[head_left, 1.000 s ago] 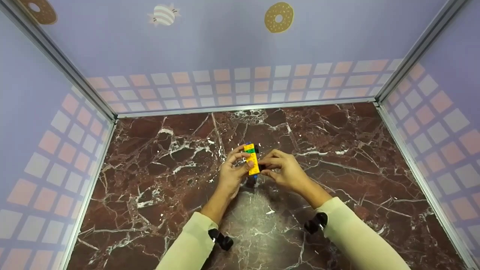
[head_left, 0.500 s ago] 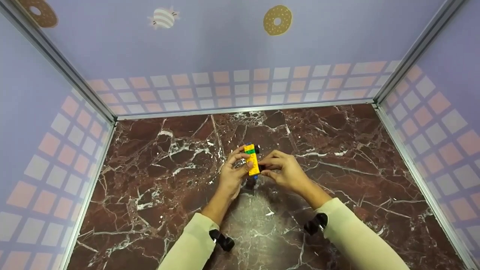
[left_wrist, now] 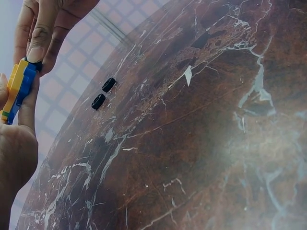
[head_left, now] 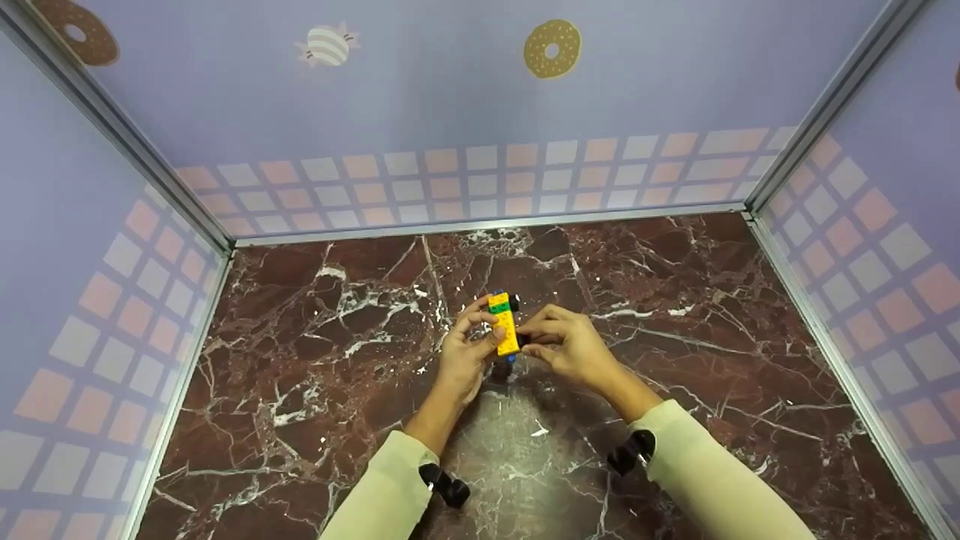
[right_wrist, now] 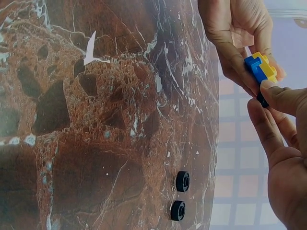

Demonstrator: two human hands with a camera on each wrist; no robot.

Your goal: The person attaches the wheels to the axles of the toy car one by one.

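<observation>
A small toy car (head_left: 505, 336) built of bricks, yellow with a green band on top and blue underneath (right_wrist: 258, 68), is held above the table. My left hand (head_left: 463, 351) grips it from the left, thumb on its yellow face. On the car's right side, near the far end, sits a black wheel (head_left: 514, 302). My right hand (head_left: 571, 343) pinches another black wheel (right_wrist: 262, 99) against that side at the near end. Fingers mostly cover this wheel, so how well it is seated cannot be seen.
Two loose black wheels, one (right_wrist: 183, 181) beside the other (right_wrist: 178, 211), stand on the dark red marbled table (head_left: 337, 420). A white scrap (left_wrist: 188, 75) lies on the table. Lilac panels (head_left: 480, 90) with metal edging enclose the back and both sides.
The head view has tilted up slightly, so the whole scene sits a little lower. Both hands keep the same hold on the car and wheel.
</observation>
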